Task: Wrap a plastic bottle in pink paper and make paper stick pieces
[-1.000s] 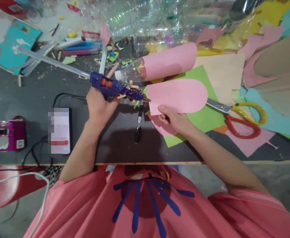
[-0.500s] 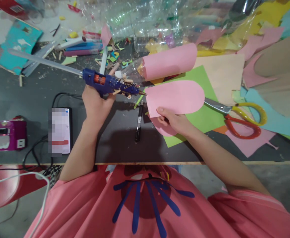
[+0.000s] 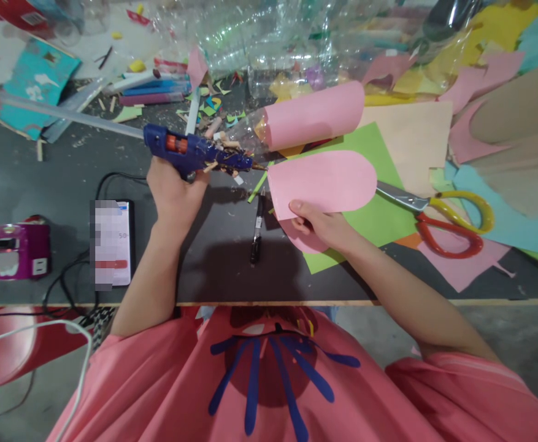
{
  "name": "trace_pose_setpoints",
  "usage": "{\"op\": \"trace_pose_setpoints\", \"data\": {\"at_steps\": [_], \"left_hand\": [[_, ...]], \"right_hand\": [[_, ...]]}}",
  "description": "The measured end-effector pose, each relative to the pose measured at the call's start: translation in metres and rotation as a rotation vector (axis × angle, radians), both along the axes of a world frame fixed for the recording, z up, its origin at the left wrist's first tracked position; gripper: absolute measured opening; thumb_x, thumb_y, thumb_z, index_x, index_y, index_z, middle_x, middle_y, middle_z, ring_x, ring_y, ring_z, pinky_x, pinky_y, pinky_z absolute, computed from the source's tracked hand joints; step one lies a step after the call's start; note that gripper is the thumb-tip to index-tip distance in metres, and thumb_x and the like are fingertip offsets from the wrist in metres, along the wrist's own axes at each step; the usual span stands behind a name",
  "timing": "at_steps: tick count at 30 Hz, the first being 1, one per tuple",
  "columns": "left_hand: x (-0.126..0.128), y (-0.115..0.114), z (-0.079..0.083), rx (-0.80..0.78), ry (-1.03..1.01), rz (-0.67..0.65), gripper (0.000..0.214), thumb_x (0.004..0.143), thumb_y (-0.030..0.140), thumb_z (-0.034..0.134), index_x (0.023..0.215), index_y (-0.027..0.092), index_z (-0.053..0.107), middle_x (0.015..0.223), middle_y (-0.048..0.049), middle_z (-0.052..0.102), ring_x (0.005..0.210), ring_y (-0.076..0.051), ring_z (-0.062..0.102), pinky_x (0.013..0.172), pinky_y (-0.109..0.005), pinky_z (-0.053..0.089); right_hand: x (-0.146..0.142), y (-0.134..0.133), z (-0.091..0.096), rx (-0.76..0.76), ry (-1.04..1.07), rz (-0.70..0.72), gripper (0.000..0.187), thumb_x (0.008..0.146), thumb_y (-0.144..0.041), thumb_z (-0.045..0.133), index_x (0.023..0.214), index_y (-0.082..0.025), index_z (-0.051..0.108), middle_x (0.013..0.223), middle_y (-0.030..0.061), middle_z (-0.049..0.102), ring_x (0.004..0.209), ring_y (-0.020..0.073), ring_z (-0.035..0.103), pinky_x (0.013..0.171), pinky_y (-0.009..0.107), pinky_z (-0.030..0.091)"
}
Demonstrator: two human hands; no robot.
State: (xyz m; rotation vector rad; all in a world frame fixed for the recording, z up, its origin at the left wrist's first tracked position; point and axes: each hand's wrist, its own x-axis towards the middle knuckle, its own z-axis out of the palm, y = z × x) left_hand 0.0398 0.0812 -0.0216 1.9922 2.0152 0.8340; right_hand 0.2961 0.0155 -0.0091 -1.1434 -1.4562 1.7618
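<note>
My left hand [image 3: 174,193] is closed round the handle of a blue hot glue gun [image 3: 190,150], whose nozzle points right and is dotted with stuck scraps. A long clear glue stick [image 3: 80,116] juts from its back end. My right hand [image 3: 317,221] pinches the lower edge of a pink paper piece [image 3: 326,181] with a rounded right end. The nozzle tip is at or very near the upper left corner of that paper. Behind it lies a clear plastic bottle [image 3: 245,130] wrapped in pink paper [image 3: 315,115]. Part of another pink piece shows under my right hand.
Scissors [image 3: 453,218] with yellow and red handles lie at right, by green paper [image 3: 383,166]. A black pen [image 3: 257,230] lies in front of me. A phone [image 3: 112,242], a cable and a purple box [image 3: 23,250] are at left; clear bottles [image 3: 287,37] fill the back.
The glue gun in my left hand has shifted slightly left, its nozzle drawing along with it to the paper's upper left corner. The pink paper in my right hand has barely moved left.
</note>
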Motion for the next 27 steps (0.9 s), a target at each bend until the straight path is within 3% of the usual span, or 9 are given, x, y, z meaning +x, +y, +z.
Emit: {"op": "trace_pose_setpoints", "data": {"at_steps": [11,15,18,20,22,25,27], "left_hand": [[0.003,0.002,0.008,0.057,0.100,0.070,0.033,0.066,0.030,0.066,0.093,0.021,0.049,0.102,-0.0109,0.067,0.107,-0.032,0.060,0.094,-0.048,0.047],[-0.012,0.014,0.012,0.176,0.025,0.137,0.049,0.063,0.031,0.068,0.105,0.018,0.047,0.111,-0.0106,0.063,0.121,-0.033,0.052,0.110,-0.048,0.036],[-0.030,0.024,0.018,0.230,-0.042,0.137,0.061,0.060,0.028,0.068,0.115,0.015,0.044,0.123,-0.0097,0.055,0.126,-0.030,0.048,0.117,-0.042,0.028],[-0.038,0.026,0.024,0.173,-0.080,0.090,0.056,0.060,0.031,0.069,0.110,0.016,0.048,0.116,-0.0058,0.059,0.114,-0.027,0.055,0.109,-0.042,0.038],[-0.041,0.022,0.031,-0.003,-0.099,0.006,0.042,0.061,0.035,0.068,0.097,0.018,0.055,0.096,-0.0018,0.065,0.093,-0.023,0.060,0.092,-0.041,0.049],[-0.039,0.015,0.040,-0.264,-0.030,-0.037,0.027,0.059,0.035,0.068,0.079,0.019,0.060,0.074,-0.0006,0.065,0.076,-0.022,0.057,0.078,-0.041,0.051],[-0.035,0.012,0.040,-0.334,0.002,0.007,0.020,0.059,0.030,0.067,0.075,0.018,0.062,0.067,-0.0009,0.064,0.073,-0.022,0.058,0.076,-0.040,0.051]], "right_hand": [[0.001,0.000,-0.001,-0.012,0.023,0.007,0.058,0.092,-0.058,0.038,0.047,-0.023,0.034,0.047,-0.0038,0.036,0.048,0.0108,0.035,0.064,0.026,0.044],[0.004,0.001,-0.005,-0.004,0.013,-0.016,0.057,0.092,-0.056,0.040,0.046,-0.023,0.036,0.046,-0.0039,0.037,0.047,0.0103,0.036,0.065,0.026,0.044],[0.004,0.002,-0.008,-0.007,0.043,-0.068,0.055,0.092,-0.055,0.042,0.048,-0.023,0.037,0.046,-0.0048,0.037,0.046,0.0098,0.036,0.065,0.025,0.044],[0.004,0.002,-0.008,-0.012,0.056,-0.094,0.053,0.093,-0.052,0.043,0.049,-0.023,0.038,0.046,-0.0050,0.037,0.046,0.0099,0.036,0.065,0.026,0.045],[0.004,0.002,-0.009,-0.014,0.051,-0.107,0.051,0.093,-0.049,0.044,0.050,-0.023,0.039,0.046,-0.0049,0.038,0.047,0.0102,0.037,0.066,0.026,0.045],[0.005,0.002,-0.008,-0.006,0.050,-0.109,0.050,0.094,-0.045,0.044,0.050,-0.022,0.040,0.047,-0.0048,0.039,0.047,0.0102,0.038,0.067,0.025,0.045],[0.005,0.002,-0.008,0.002,0.059,-0.111,0.051,0.094,-0.047,0.044,0.049,-0.022,0.040,0.047,-0.0048,0.039,0.047,0.0100,0.039,0.067,0.025,0.045]]}}
